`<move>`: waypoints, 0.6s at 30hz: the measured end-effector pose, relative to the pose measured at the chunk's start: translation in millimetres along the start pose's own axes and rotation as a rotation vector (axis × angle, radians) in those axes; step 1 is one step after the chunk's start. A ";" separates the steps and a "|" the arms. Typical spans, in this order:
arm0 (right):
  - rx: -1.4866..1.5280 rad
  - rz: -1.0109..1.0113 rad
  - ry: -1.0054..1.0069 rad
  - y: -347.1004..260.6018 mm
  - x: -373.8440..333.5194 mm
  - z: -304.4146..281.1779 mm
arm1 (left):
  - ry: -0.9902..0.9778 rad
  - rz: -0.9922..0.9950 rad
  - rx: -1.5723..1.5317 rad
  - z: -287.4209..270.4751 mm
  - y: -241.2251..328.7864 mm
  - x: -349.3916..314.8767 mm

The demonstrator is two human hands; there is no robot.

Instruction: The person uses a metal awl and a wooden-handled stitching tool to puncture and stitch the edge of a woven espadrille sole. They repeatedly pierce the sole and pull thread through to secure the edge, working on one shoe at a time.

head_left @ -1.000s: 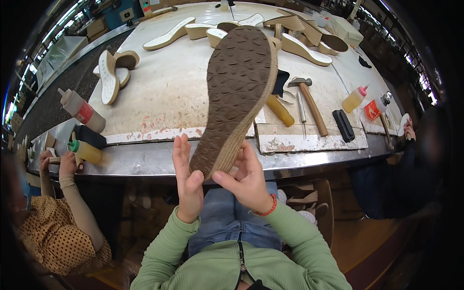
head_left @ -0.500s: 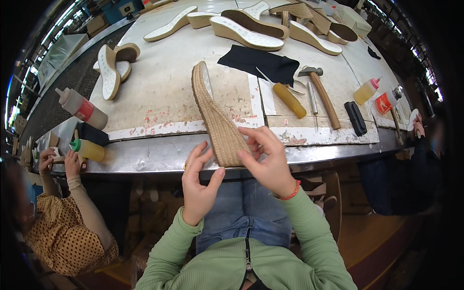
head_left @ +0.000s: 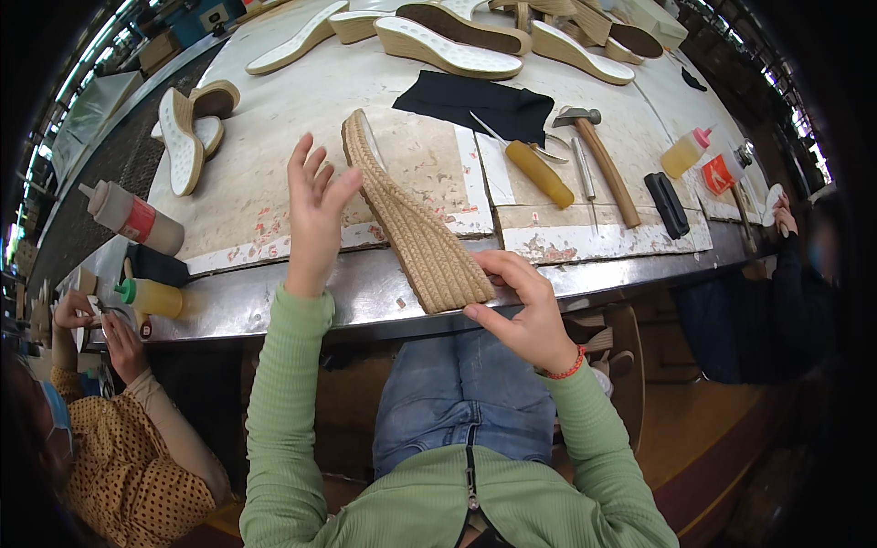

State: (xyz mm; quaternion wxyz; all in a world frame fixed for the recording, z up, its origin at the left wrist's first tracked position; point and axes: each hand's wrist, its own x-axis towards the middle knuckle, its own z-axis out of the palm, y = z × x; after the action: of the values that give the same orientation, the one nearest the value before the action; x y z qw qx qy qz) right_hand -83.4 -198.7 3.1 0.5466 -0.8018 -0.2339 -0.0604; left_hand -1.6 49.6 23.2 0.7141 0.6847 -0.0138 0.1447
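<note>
A woven, rope-covered wedge shoe sole (head_left: 418, 239) stands tilted over the table's near edge. Its thick heel end is toward me, and its narrow toe end points away and a little left. My right hand (head_left: 528, 309) pinches the heel end's right side between thumb and fingers. Raised beside the toe end, my left hand (head_left: 318, 205) is open, its fingers apart and holding nothing. A strip of the sole's white dotted inner face shows near the toe. Past it on the table lies a black cloth (head_left: 475, 102).
To the right lie a yellow-handled awl (head_left: 541, 173), a hammer (head_left: 610, 169), a metal rod tool (head_left: 583, 169) and a black block (head_left: 667, 205). Squeeze bottles (head_left: 685, 153) stand farther right. Several wedge soles (head_left: 448, 47) line the back. At left are a bottle (head_left: 132, 219) and a co-worker's hands (head_left: 119, 340).
My left hand has moved from the sole's heel end up and left to beside its toe end, opening out. My right hand keeps its grip on the heel end.
</note>
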 end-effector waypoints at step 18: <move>-0.026 -0.011 0.035 8.0 -4.9 2.1 | 0.061 -0.106 -0.168 -14.7 -10.7 16.5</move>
State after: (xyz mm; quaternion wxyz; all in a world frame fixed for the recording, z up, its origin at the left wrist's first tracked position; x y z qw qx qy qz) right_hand -84.5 -200.7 -6.3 0.5400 -0.8063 -0.2277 -0.0806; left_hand 14.0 66.9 15.4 0.7758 0.6176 0.0321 0.1256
